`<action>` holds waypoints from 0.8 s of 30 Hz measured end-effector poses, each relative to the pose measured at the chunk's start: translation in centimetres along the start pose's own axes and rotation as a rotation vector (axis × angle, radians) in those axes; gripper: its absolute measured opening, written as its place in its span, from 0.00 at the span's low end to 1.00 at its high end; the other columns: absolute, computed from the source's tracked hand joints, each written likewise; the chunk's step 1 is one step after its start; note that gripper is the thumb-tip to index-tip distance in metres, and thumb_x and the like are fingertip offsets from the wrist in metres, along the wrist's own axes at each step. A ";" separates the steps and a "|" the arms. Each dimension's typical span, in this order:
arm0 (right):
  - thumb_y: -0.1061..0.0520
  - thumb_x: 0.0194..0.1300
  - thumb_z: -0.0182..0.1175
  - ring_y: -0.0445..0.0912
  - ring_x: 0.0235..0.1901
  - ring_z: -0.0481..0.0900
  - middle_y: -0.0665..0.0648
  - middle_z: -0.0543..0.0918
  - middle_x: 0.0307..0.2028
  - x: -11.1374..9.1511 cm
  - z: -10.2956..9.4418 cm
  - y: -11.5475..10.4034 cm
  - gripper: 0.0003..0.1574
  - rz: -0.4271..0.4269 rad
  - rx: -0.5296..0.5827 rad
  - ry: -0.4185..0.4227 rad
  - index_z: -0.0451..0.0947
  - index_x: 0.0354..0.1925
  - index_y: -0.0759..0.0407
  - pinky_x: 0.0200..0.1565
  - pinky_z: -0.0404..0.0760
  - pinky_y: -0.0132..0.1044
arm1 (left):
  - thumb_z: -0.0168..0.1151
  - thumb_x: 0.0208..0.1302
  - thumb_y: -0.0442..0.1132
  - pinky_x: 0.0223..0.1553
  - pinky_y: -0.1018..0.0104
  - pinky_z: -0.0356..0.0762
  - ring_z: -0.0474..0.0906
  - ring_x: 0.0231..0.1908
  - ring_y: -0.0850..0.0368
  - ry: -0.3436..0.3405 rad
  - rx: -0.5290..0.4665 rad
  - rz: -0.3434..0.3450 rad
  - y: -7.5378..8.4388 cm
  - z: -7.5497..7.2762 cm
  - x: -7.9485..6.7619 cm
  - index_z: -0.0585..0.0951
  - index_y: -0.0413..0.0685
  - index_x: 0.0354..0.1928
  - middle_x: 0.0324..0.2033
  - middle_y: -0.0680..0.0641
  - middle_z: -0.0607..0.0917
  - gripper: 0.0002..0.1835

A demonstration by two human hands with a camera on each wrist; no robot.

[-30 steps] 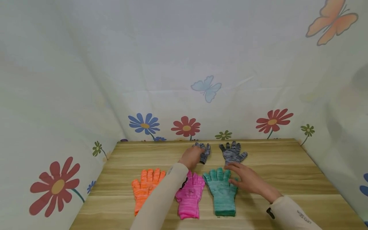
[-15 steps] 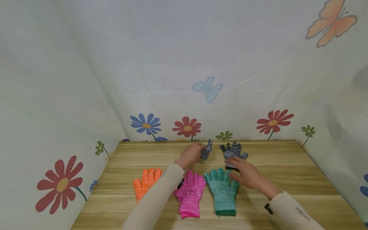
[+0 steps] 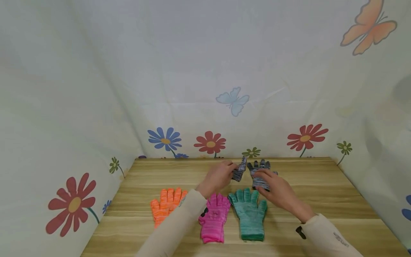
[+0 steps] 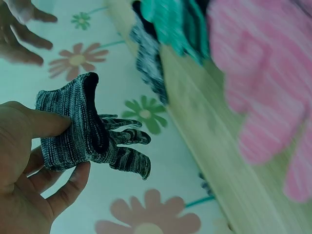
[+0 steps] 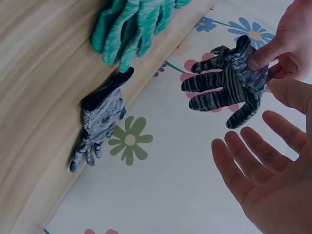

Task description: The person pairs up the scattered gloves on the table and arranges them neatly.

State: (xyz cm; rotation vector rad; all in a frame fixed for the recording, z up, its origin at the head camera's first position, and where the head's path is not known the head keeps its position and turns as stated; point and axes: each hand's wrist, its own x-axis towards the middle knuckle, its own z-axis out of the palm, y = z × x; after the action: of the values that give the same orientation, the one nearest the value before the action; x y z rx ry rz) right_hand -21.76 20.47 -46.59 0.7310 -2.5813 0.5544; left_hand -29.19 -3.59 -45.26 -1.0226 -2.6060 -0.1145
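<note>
My left hand (image 3: 219,176) pinches a grey-and-black knitted glove (image 4: 63,124) at its cuff, thumb on one side and fingers on the other. The glove's fingers dangle away from the hand and curl slightly in the left wrist view. Its matching grey glove (image 5: 103,114) lies on the table at the back, fingers toward the wall. My right hand (image 3: 278,188) overlaps that second glove in the head view, but the right wrist view shows this hand apart from it, fingers spread and holding nothing. The left hand with its glove is close beside the right fingertips there.
Nearer me, an orange glove (image 3: 167,201), a pink glove (image 3: 214,223) and a green glove (image 3: 252,219) lie in a row on the wooden table (image 3: 321,203). My left sleeve (image 3: 179,221) covers part of the orange one. A flower-printed cloth (image 3: 179,71) stands behind the table.
My left hand has lifted the grey glove and carried it to the right, toward its match. The right hand has shifted slightly over the other grey glove.
</note>
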 end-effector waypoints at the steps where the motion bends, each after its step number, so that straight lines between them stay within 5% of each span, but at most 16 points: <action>1: 0.54 0.60 0.69 0.56 0.50 0.82 0.59 0.78 0.58 0.0 -0.2 0.0 0.28 0.000 -0.004 0.011 0.76 0.59 0.53 0.46 0.83 0.53 | 0.60 0.69 0.40 0.43 0.69 0.82 0.82 0.45 0.61 0.008 -0.002 0.011 0.4 -0.1 0.0 0.81 0.57 0.54 0.47 0.54 0.84 0.13; 14: 0.56 0.56 0.72 0.56 0.49 0.83 0.60 0.80 0.55 -1.3 -1.6 1.1 0.29 0.003 -0.039 0.114 0.78 0.56 0.58 0.45 0.83 0.53 | 0.60 0.69 0.42 0.38 0.75 0.81 0.83 0.38 0.64 0.028 0.011 0.100 5.0 -0.6 1.1 0.81 0.58 0.55 0.46 0.55 0.84 0.14; 24: 0.59 0.57 0.71 0.57 0.46 0.84 0.62 0.79 0.55 -3.8 -2.5 2.1 0.28 0.059 -0.016 0.128 0.77 0.56 0.61 0.40 0.84 0.51 | 0.59 0.70 0.44 0.42 0.76 0.80 0.81 0.45 0.66 0.028 -0.015 0.142 8.2 0.8 1.9 0.81 0.60 0.55 0.48 0.57 0.83 0.13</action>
State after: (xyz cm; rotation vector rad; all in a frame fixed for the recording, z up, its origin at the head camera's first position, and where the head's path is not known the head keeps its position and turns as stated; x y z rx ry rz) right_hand -19.34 24.83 -46.86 0.5954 -2.4925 0.5786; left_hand -25.17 3.83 -45.79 -1.1991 -2.5015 -0.1138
